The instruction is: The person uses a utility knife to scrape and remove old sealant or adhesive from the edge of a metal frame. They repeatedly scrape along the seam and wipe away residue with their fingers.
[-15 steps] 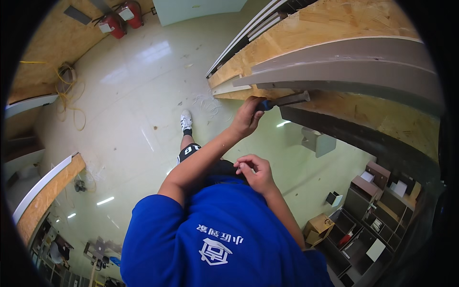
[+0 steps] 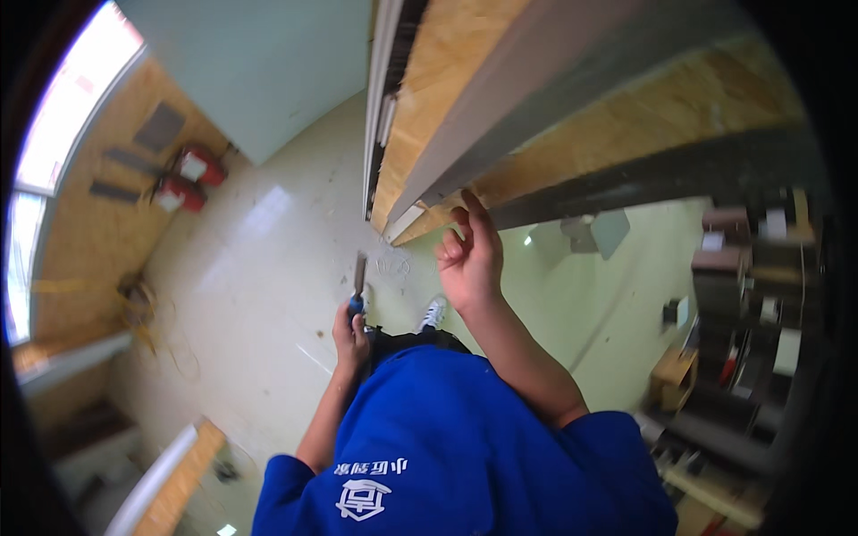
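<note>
My left hand [image 2: 350,332] is closed around the blue handle of a chisel [image 2: 360,279], its metal blade pointing away from me. It is held in front of my left side, apart from the wall. Up at the right, my right hand [image 2: 474,255] reaches toward the wood-chip board wall [image 2: 572,161]. Its index finger is stretched out while the others are curled, and I see nothing in it. The fingertip is at the lower edge of a grey-brown trim strip [image 2: 487,134]; I cannot tell whether it touches.
A dark baseboard [image 2: 643,174] runs along the bottom of the wall. Thin shavings [image 2: 393,266] lie on the glossy floor near the wall's end. Fire extinguishers [image 2: 183,183] stand at the far left. Shelves with boxes [image 2: 742,295] are at the right, and a short partition [image 2: 179,473] at the lower left.
The chisel has come away from the wall, down and to the left. My right hand has risen to the trim strip. My view has turned, and the wall's end looks nearer.
</note>
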`<state>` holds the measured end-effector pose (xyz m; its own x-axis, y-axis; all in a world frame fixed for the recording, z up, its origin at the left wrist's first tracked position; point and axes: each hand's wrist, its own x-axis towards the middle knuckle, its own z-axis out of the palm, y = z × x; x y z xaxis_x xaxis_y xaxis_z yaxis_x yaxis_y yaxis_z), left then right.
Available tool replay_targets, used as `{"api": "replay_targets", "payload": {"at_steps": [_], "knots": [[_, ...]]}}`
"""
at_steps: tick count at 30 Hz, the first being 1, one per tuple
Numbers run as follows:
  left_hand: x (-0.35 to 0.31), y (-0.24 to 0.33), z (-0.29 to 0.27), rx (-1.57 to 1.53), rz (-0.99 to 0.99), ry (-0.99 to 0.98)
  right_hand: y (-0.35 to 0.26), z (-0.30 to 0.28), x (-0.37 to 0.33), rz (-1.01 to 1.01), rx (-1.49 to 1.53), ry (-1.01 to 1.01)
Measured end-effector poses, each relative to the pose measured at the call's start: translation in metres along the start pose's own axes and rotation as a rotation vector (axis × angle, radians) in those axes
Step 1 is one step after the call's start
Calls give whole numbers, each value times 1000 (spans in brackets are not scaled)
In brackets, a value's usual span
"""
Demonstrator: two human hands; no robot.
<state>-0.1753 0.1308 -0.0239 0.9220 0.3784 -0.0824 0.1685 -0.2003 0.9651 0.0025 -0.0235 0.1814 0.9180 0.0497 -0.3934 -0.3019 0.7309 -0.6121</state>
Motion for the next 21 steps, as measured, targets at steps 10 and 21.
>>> {"api": "replay_targets", "payload": {"at_steps": [10, 21], "knots": [[75, -14, -72, 3, 56, -93, 29, 18, 33, -350, 198, 328], [92, -9, -51, -132, 2, -307, 41, 0, -2, -399, 165, 103]]}}
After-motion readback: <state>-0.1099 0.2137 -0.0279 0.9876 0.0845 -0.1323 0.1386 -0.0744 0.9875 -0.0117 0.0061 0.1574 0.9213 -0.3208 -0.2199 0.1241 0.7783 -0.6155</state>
